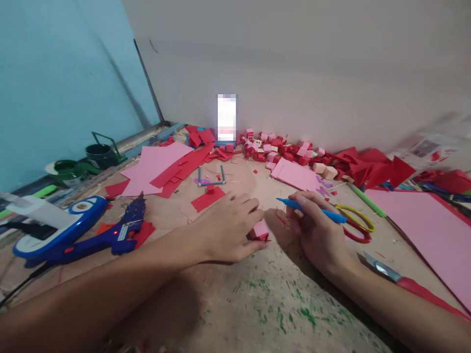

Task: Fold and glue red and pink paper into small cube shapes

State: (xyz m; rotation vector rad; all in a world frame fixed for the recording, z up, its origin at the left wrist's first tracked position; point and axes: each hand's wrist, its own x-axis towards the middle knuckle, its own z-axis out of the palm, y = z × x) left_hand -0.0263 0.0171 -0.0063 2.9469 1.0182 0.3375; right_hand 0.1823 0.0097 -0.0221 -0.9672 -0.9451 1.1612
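My left hand [231,225] rests low over the table, its fingers closed around a small pink and red paper cube [259,230]. In my right hand [316,230] is a slim blue pen [312,210], pinched between thumb and fingers. The pen's tip points left and stays apart from the cube. Beyond my left hand lies a red paper piece [208,198] with a tiny red cube on it. Close to my right hand are yellow and red scissors [356,223], their blades hidden behind the hand.
A blue glue gun [121,230] with a lit red light and a blue-white power strip [73,220] lie left. Pink sheets [154,164], a pile of small cubes [272,149] and a glowing phone [226,117] stand behind. Right are a red-handled knife [408,284] and a pink sheet [423,225].
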